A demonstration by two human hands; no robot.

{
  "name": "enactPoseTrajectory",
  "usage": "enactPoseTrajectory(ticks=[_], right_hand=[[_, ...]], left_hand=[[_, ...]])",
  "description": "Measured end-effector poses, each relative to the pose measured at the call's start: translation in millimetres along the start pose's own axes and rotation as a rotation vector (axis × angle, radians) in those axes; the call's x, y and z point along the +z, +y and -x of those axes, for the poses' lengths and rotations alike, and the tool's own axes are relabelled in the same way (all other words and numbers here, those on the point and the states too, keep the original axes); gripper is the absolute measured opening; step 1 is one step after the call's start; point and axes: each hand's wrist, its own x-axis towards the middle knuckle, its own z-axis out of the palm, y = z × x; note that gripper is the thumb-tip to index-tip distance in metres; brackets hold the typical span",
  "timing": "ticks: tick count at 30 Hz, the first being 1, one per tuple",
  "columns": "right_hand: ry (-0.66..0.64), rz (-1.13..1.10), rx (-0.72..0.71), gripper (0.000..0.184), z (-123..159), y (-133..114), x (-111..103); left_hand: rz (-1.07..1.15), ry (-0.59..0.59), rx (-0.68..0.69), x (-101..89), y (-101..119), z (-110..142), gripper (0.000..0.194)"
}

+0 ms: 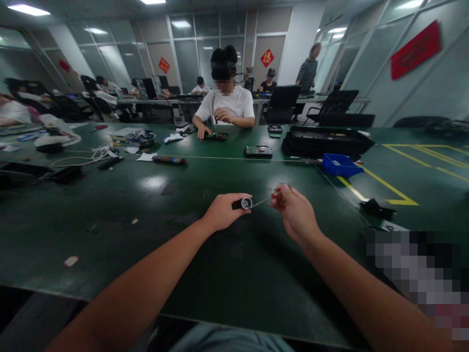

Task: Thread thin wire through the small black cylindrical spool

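Observation:
My left hand (pixel 223 211) is closed around a short dark cylinder (pixel 246 203), its round silvery end turned toward me. Inside that end some detail shows, too small to make out. Fingers pinched, my right hand (pixel 296 211) holds a thin metal tool (pixel 261 201) whose slim shaft points left to the rim of the cylinder. Whether its tip touches the rim I cannot tell, and its grip is mostly hidden by the fingers. Both hands are raised over the green table (pixel 205 274).
Across the table a person in a white shirt (pixel 238 102) handles a circuit-board device (pixel 218 136). Beyond my hands lie a hard drive (pixel 258 151), a screwdriver (pixel 169 160), a blue bin (pixel 340 165) and a long black casing (pixel 326 141). Cables and tools lie at the left.

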Motion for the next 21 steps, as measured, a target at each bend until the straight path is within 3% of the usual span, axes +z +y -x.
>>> enactPoseTrajectory(ticks=[3,10,16,21], right_hand=[[0.03,0.046,-0.064,0.025,0.5,1.8,-0.2],[0.024,0.395,-0.323,0.025,15.3,-7.3,1.8],[-0.021,0.511,-0.436,0.023,20.7,-11.6,3.0],[-0.003,0.743,-0.544,0.026,24.1,-21.0,1.2]], left_hand=[[-0.007,0.005,-0.01,-0.1,0.4,-0.2,0.041],[-0.025,0.02,-0.023,0.2,1.3,-0.7,0.042],[-0.04,0.031,-0.016,0.5,0.4,-1.1,0.041],[-0.048,0.047,-0.007,0.4,-2.7,-0.8,0.041]])
